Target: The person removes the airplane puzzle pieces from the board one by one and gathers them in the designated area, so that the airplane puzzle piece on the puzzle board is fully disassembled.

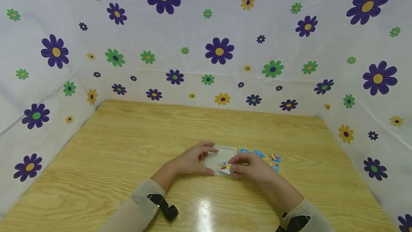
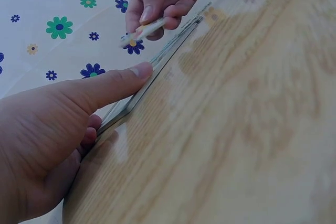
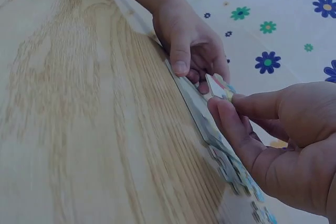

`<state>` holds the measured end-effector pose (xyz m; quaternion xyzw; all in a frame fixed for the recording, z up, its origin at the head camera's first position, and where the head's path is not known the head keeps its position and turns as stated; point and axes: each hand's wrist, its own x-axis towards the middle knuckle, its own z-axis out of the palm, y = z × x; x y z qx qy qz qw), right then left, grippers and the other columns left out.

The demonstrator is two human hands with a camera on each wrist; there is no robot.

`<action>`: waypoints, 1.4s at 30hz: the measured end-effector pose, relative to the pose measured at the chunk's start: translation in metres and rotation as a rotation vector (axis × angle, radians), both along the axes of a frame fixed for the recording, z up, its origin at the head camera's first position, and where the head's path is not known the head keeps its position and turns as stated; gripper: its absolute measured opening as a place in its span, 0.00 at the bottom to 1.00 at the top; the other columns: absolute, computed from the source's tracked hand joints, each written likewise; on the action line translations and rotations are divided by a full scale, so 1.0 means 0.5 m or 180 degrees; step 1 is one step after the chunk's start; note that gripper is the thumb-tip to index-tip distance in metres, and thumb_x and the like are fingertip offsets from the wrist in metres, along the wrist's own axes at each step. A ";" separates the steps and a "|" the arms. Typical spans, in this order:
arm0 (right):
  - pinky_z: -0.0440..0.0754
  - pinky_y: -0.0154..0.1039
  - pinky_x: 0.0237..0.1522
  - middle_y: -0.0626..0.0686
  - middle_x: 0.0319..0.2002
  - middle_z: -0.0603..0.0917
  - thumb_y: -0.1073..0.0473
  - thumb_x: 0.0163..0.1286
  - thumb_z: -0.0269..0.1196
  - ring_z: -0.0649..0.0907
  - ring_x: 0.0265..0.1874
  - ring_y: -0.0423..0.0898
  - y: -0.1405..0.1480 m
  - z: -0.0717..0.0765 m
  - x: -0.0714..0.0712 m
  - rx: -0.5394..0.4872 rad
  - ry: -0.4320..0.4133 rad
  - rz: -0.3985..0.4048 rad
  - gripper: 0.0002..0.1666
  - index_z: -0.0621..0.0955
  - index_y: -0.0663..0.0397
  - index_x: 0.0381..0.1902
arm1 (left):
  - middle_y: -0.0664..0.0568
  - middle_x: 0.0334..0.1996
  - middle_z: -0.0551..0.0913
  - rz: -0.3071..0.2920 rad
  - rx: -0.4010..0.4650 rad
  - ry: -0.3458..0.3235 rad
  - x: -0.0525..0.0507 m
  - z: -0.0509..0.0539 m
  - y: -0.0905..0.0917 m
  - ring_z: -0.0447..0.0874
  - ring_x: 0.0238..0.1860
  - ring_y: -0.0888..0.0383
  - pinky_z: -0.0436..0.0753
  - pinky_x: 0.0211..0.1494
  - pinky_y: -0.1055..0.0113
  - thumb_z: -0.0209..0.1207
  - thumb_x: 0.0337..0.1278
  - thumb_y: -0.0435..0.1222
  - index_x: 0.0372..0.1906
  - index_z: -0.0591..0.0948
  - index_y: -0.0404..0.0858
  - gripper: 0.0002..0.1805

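In the head view, a pale, shallow puzzle tray (image 1: 219, 155) with a raised rim lies flat on the table. My left hand (image 1: 193, 158) holds it at the left side, the thumb on the near rim and the fingers toward the far one. My right hand (image 1: 252, 167) pinches a colourful puzzle piece (image 1: 225, 168) between thumb and fingertips above the tray's near right part. From the right wrist, this puzzle piece (image 3: 219, 86) appears tilted, on edge. Several loose puzzle pieces (image 1: 275, 158), blue and yellow, lie right of the tray, partly hidden by my right hand.
The wooden table (image 1: 145, 131) extends around the tray. White cloth (image 1: 193, 20) printed with flowers stands along the back and both sides of the table. Dark straps with small devices (image 1: 165, 207) sit on the sleeves.
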<state>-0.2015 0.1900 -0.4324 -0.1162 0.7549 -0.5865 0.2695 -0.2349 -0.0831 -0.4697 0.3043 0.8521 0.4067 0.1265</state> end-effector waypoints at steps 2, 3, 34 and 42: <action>0.86 0.38 0.45 0.60 0.48 0.82 0.63 0.73 0.62 0.88 0.41 0.46 0.015 0.000 -0.001 -0.0012 0.0002 -0.0018 0.18 0.79 0.70 0.55 | 0.56 0.75 0.62 0.0001 -0.0018 0.0003 0.001 0.001 0.000 0.70 0.55 0.60 0.74 0.54 0.68 0.75 0.47 0.52 0.68 0.76 0.49 0.40; 0.86 0.38 0.45 0.60 0.47 0.82 0.63 0.72 0.63 0.88 0.41 0.46 0.023 0.001 -0.001 -0.0010 -0.0005 -0.0036 0.18 0.79 0.70 0.55 | 0.56 0.75 0.62 -0.0003 -0.0018 0.0000 0.001 0.003 0.000 0.70 0.55 0.60 0.74 0.55 0.68 0.75 0.48 0.52 0.68 0.76 0.49 0.39; 0.80 0.34 0.33 0.53 0.37 0.84 0.54 0.63 0.72 0.80 0.34 0.39 0.159 0.002 0.027 0.1059 0.0681 -0.0378 0.20 0.86 0.62 0.48 | 0.60 0.76 0.60 0.0074 -0.0118 -0.0078 0.005 0.003 0.004 0.70 0.57 0.62 0.72 0.58 0.69 0.75 0.47 0.52 0.68 0.76 0.51 0.39; 0.79 0.34 0.35 0.50 0.36 0.85 0.55 0.61 0.73 0.81 0.36 0.41 0.131 0.014 0.045 0.1522 0.1113 -0.0481 0.15 0.87 0.58 0.42 | 0.60 0.76 0.61 0.0113 -0.0094 -0.0073 0.007 0.000 -0.002 0.70 0.57 0.62 0.72 0.59 0.68 0.75 0.46 0.52 0.67 0.76 0.51 0.39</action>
